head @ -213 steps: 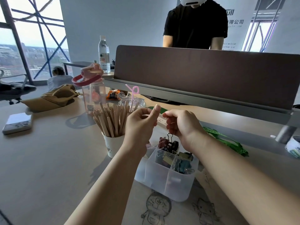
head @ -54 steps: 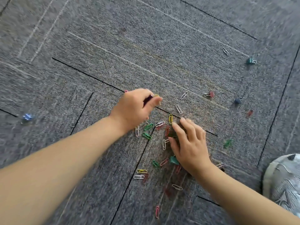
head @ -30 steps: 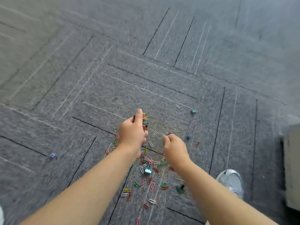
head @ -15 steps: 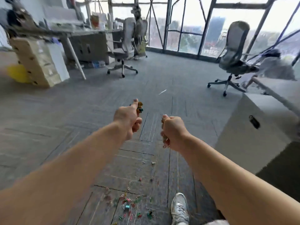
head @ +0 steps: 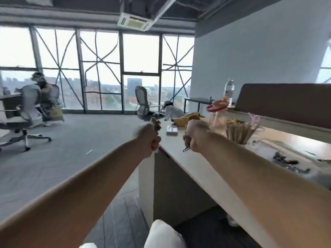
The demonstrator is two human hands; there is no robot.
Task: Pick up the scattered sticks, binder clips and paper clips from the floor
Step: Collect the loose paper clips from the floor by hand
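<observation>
My left hand is a fist gripping a small bunch of clips that sticks out at the top, held just left of the desk corner. My right hand is also a fist over the desk top, gripping paper clips, one of which dangles below it. A paper cup of wooden sticks stands on the desk past my right hand. Dark binder clips lie blurred on the desk at the right. The floor spot with scattered clips is out of view.
The pale desk runs from its corner toward the lower right, with a brown divider panel behind. On it are a pink-lidded bottle, a tan cap and a white box. Office chairs stand on the grey carpet at left.
My view has risen from the floor and swung right to the desk. Both fists have come up with the clips they hold; the right one is now over the desk top.
</observation>
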